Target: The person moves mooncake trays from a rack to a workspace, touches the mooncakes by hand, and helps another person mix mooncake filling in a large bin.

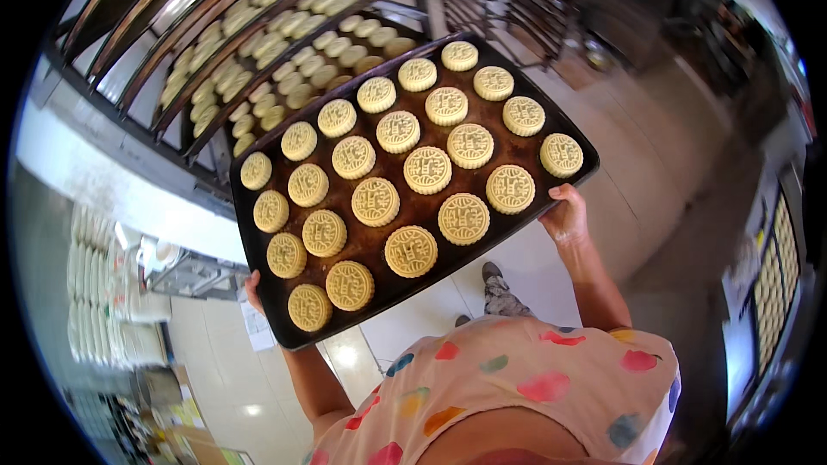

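Observation:
A dark rectangular baking tray [418, 211] is held out in front of my body, tilted in view. Spaced in rows on it are several round, pale yellow mooncakes [427, 170] with fluted sides and stamped tops. My left hand [252, 293] grips the tray's near left edge; most of its fingers are hidden under the tray. At the right edge, my right hand [566, 213] has its thumb by the rim and its other fingers mostly out of sight beneath. The tray's far left side lies close to a rack; whether they touch, I cannot tell.
The metal rack [164, 142] at the upper left holds trays with more mooncakes [284, 82]. More tray racks [538, 0] stand at the back. Stacked white sacks [90, 284] are at the left. Another filled tray [775, 280] is at the far right, above the tiled floor [642, 176].

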The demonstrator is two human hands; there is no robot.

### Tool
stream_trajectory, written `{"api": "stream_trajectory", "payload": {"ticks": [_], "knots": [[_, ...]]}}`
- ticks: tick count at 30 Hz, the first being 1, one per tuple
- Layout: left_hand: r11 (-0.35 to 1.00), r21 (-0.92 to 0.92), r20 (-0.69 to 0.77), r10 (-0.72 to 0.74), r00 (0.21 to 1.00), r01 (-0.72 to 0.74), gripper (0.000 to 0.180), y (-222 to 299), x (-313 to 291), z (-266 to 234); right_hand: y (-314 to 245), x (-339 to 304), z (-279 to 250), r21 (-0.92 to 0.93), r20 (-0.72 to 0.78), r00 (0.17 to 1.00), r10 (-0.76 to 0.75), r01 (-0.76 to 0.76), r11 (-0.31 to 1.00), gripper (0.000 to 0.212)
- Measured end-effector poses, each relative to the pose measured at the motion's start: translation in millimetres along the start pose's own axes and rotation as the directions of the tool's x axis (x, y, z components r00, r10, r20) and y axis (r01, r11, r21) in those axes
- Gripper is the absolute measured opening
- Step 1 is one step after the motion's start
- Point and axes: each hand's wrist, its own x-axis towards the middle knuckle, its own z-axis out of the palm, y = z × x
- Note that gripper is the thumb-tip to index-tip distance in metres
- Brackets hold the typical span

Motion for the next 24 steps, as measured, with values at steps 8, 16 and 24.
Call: {"api": "stream_trajectory", "payload": {"ticks": [8,16,24], "knots": [[0.943,0.091,0.201,-0.334,0.921,0.321,0.058,-90,-56,24,-71,-151,-125,-0.048,-0.212,0.971,-0.114,0.107,0.993,0.024],[0.821,0.283,0.237,-0.561,0.793,0.496,0.055,-249,-213,148,-136,-412,-299,-0.014,-0.539,0.746,-0.391,0.456,0.890,0.014],[0.494,0.477,0.491,-0.836,0.246,0.727,0.052,-415,-448,309,-190,-695,-458,-0.125,-0.784,0.291,-0.548,0.791,0.599,0.029]]}}
